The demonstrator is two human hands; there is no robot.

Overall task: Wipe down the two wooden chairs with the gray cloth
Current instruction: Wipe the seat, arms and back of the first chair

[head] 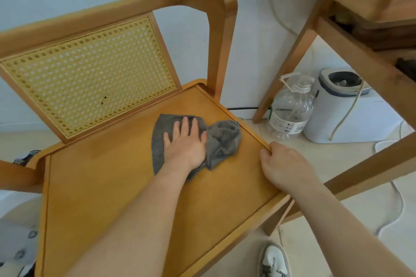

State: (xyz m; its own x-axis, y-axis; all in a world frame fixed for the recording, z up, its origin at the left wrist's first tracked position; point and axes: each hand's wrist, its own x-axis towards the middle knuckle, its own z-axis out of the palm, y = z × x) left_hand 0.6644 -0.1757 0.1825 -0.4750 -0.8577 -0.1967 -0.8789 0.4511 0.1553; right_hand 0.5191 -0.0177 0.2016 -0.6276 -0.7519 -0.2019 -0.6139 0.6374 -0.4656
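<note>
A wooden chair (108, 186) with a cane back panel (90, 74) fills the view, its flat seat facing me. The gray cloth (221, 139) lies on the back right part of the seat, partly bunched up on its right side. My left hand (185, 141) lies flat on the cloth with straight fingers, pressing it against the seat. My right hand (281, 162) grips the seat's right edge, fingers curled over the rim. Only one chair is in view.
A wooden table (351, 29) stands to the right, its legs close to the chair. Under it sit a clear plastic water bottle (290, 110) and a white appliance (337, 105) with cords on the floor. A shoe (273, 261) shows at the bottom.
</note>
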